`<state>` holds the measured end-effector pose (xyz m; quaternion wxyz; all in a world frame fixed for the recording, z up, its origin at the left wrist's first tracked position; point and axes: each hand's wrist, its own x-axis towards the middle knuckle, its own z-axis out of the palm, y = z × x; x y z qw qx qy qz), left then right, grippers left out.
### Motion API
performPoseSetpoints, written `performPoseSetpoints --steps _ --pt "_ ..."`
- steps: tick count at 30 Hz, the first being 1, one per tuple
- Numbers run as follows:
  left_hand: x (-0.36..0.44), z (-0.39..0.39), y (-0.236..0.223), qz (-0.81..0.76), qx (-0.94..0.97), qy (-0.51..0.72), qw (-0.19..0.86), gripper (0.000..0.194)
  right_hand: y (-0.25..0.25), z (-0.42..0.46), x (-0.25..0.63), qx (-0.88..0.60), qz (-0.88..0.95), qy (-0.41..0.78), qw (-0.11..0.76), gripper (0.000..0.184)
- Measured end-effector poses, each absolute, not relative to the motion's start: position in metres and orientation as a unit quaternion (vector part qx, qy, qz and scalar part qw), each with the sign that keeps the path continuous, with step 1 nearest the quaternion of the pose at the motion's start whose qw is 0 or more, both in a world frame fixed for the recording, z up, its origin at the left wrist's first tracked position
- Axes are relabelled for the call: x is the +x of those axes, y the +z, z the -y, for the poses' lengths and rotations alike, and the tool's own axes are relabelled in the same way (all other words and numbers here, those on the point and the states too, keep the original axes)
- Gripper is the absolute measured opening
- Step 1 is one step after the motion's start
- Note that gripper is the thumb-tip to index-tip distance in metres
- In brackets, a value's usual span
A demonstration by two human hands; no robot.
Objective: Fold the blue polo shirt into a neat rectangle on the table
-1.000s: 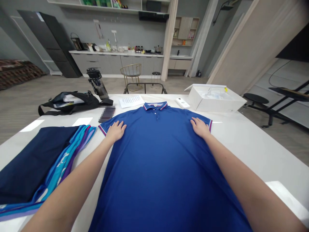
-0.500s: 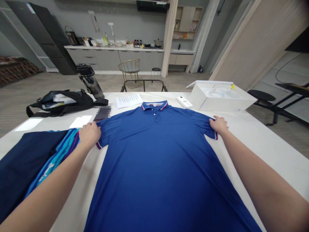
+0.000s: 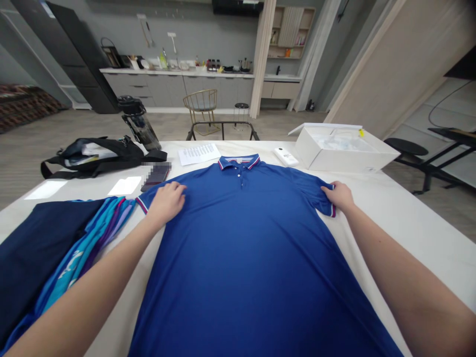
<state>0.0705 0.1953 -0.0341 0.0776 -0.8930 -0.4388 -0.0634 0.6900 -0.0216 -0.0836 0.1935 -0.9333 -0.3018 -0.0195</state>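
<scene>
A blue polo shirt (image 3: 241, 233) with a striped collar lies spread front-up on the white table (image 3: 401, 218), collar away from me. My left hand (image 3: 165, 201) rests flat on the shirt's left sleeve, fingers stretched out and open. My right hand (image 3: 339, 195) lies on the end of the right sleeve by its red-trimmed cuff, fingers curled down at the hem; whether they pinch the cloth I cannot make out.
A pile of folded clothes (image 3: 55, 248), navy and turquoise, lies at the left. Behind the shirt are a black bag (image 3: 96, 156), a dark bottle (image 3: 139, 124), a phone (image 3: 155, 174), a printed sheet (image 3: 198, 153), a white remote (image 3: 284, 156) and an open white box (image 3: 342, 148).
My left hand moved from the left cuff's outer edge inward onto the sleeve, which now lies flatter and spread out. My right hand has stayed at the right cuff.
</scene>
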Motion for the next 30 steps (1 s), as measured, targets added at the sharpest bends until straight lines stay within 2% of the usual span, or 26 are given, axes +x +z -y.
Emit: performPoseSetpoints --steps 3,7,11,15,20,23,25,27,30 --pt "0.132 -0.176 -0.032 0.32 -0.943 -0.086 -0.04 0.038 -0.08 0.017 0.684 -0.932 0.299 -0.008 0.204 0.048" --pt "0.224 -0.149 -0.034 0.241 -0.965 -0.079 -0.065 0.037 -0.074 0.015 0.68 -0.939 0.274 0.012 0.208 0.048" --pt "0.31 -0.123 -0.044 0.259 -0.956 -0.072 -0.116 0.05 -0.066 0.017 0.681 -0.937 0.274 0.04 0.213 0.039" --pt "0.373 -0.103 -0.058 0.324 -0.937 -0.019 -0.128 0.066 -0.056 0.022 0.687 -0.917 0.307 -0.008 0.253 0.04" --pt "0.417 -0.102 -0.066 0.358 -0.924 -0.019 -0.135 0.072 -0.052 0.034 0.678 -0.917 0.337 -0.059 0.206 0.06" --pt "0.429 -0.109 -0.067 0.363 -0.922 -0.006 -0.136 0.072 -0.052 0.047 0.642 -0.866 0.441 -0.123 0.202 0.05" --pt "0.432 -0.108 -0.066 0.368 -0.921 -0.01 -0.132 0.071 -0.054 0.06 0.609 -0.789 0.572 -0.088 0.208 0.043" --pt "0.43 -0.098 -0.065 0.367 -0.922 -0.033 -0.12 0.068 -0.058 0.075 0.579 -0.729 0.659 -0.038 0.181 0.046" --pt "0.415 -0.065 -0.064 0.333 -0.935 -0.083 -0.093 0.06 -0.067 0.096 0.557 -0.725 0.679 -0.001 0.115 0.052"
